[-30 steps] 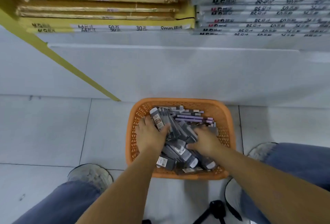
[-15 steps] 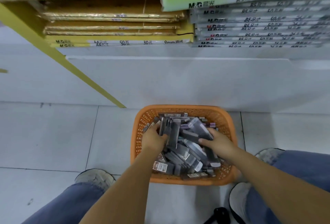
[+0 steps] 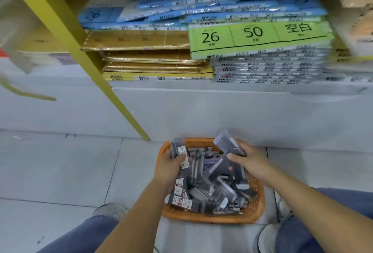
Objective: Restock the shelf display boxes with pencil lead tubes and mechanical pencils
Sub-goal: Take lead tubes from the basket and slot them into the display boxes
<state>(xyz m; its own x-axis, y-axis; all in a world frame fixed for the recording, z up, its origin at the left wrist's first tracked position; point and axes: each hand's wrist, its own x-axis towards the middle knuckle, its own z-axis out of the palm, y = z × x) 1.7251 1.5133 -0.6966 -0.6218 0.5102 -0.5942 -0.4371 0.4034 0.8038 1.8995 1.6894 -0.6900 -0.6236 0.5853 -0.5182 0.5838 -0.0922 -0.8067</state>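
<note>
An orange plastic basket (image 3: 256, 210) sits on the floor between my feet, filled with several grey packs of pencil leads and mechanical pencils (image 3: 212, 190). My left hand (image 3: 168, 167) grips a bunch of grey packs (image 3: 178, 148) lifted above the basket's left rim. My right hand (image 3: 251, 161) grips another grey pack (image 3: 227, 141), raised and tilted over the basket's far right side. No display box is in view.
A low white shelf (image 3: 201, 107) holds stacks of gold-wrapped paper packs (image 3: 153, 59), green and grey loose-leaf packs (image 3: 260, 36) and blue packs (image 3: 201, 8). A yellow shelf post (image 3: 80, 55) slants down to the floor. My knees and shoes flank the basket.
Both hands have closed on packs and lifted them out of the pile. My view has tilted up, showing more of the shelf.
</note>
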